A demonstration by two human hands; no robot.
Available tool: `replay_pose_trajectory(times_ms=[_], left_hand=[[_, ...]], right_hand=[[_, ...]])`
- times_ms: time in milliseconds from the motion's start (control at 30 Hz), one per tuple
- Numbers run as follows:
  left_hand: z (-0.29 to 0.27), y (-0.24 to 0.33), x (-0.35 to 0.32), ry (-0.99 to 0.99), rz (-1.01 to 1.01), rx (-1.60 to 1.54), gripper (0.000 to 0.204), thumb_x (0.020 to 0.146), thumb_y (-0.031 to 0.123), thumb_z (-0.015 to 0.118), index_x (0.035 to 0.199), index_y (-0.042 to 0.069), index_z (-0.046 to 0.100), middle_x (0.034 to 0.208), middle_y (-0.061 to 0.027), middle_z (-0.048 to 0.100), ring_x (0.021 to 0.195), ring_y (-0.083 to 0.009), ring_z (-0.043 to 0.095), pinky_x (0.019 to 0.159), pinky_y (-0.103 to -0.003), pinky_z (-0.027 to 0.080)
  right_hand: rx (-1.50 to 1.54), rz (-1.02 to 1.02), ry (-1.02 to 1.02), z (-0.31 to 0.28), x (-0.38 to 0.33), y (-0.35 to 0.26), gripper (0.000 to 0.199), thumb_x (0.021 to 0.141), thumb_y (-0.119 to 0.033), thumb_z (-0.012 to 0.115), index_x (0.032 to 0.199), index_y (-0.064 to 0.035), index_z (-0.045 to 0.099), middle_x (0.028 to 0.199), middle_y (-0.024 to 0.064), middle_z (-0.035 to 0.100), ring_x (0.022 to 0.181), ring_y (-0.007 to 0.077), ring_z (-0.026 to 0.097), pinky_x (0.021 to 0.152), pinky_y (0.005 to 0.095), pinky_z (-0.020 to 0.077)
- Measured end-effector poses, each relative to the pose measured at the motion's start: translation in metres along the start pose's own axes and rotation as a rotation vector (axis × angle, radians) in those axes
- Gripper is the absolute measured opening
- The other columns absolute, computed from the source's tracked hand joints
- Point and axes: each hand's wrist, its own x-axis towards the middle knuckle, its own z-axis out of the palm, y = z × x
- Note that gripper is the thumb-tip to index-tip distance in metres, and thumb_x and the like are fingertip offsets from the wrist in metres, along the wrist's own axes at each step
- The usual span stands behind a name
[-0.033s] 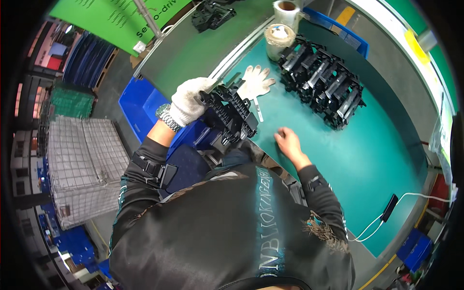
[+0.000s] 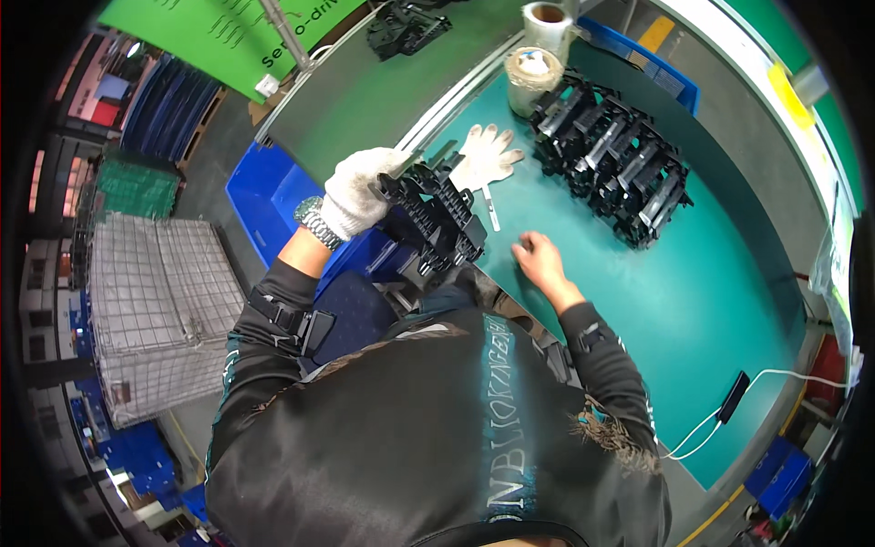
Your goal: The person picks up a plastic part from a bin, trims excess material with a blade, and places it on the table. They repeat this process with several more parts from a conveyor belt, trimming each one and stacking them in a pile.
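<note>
Head view, and it's the left hand (image 2: 357,191) doing the work, in a white knit glove, fingers closed on the upper-left end of a black plastic frame (image 2: 442,219)! That toothed, slotted piece hangs tilted at the bench's near-left edge, beside the blue bin (image 2: 258,202). Across to the right hand (image 2: 541,261), bare, resting low over the green bench (image 2: 638,319), fingers loosely curled; whether something small is tucked inside, I cannot tell. Just past the frame lies a spare white glove (image 2: 488,162), a slim white pen-like tool (image 2: 492,208) at its cuff. Farther right, a packed row of black plastic assemblies (image 2: 606,159), with a wrapped film roll (image 2: 532,80) right beside its far end!
</note>
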Motion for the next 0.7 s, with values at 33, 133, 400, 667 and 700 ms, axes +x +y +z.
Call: replay_pose_trajectory(times_ms=[33,133,400,667,700], left_hand=[[-0.005,0.000,-0.004,-0.010,0.006,0.031,0.043,0.070,-0.010,0.062,0.112,0.001,0.064,0.104,-0.0144,0.068,0.096,-0.0269,0.067,0.085,-0.034,0.052],[-0.018,-0.005,-0.009,-0.018,0.014,0.087,0.043,0.069,-0.008,0.061,0.110,0.002,0.066,0.099,-0.0157,0.069,0.092,-0.0294,0.068,0.082,-0.034,0.053],[-0.033,-0.039,-0.021,-0.047,-0.105,0.083,0.045,0.066,-0.009,0.061,0.109,0.003,0.067,0.099,-0.0154,0.070,0.091,-0.0297,0.068,0.083,-0.034,0.054],[-0.015,-0.082,0.001,-0.111,-0.178,-0.088,0.045,0.069,-0.011,0.060,0.113,0.001,0.065,0.100,-0.0133,0.071,0.093,-0.0227,0.068,0.083,-0.030,0.052],[-0.011,-0.084,0.006,-0.160,-0.233,-0.158,0.046,0.070,-0.011,0.060,0.114,0.000,0.064,0.099,-0.0126,0.071,0.091,-0.0205,0.067,0.082,-0.029,0.052]], right_hand=[[0.001,-0.030,-0.007,0.005,0.019,-0.014,0.036,0.083,-0.029,0.068,0.106,-0.0018,0.062,0.094,0.0160,0.064,0.090,0.0327,0.062,0.081,0.0410,0.0499],[-0.037,-0.080,0.026,0.018,0.062,-0.048,0.040,0.082,-0.030,0.069,0.110,-0.0026,0.061,0.100,0.0186,0.063,0.095,0.0352,0.061,0.085,0.0426,0.0491],[-0.305,0.013,-0.033,0.056,0.106,-0.054,0.041,0.079,-0.024,0.068,0.114,-0.0044,0.059,0.097,0.0191,0.063,0.093,0.0375,0.061,0.085,0.0440,0.0489],[0.191,0.137,0.111,0.016,0.076,-0.090,0.025,0.088,-0.015,0.061,0.108,-0.0010,0.063,0.090,0.0143,0.062,0.083,0.0274,0.062,0.075,0.0390,0.0491],[0.470,0.182,0.126,0.007,0.071,-0.104,0.025,0.091,-0.016,0.061,0.110,-0.0006,0.064,0.088,0.0124,0.061,0.079,0.0220,0.062,0.072,0.0348,0.0488]])
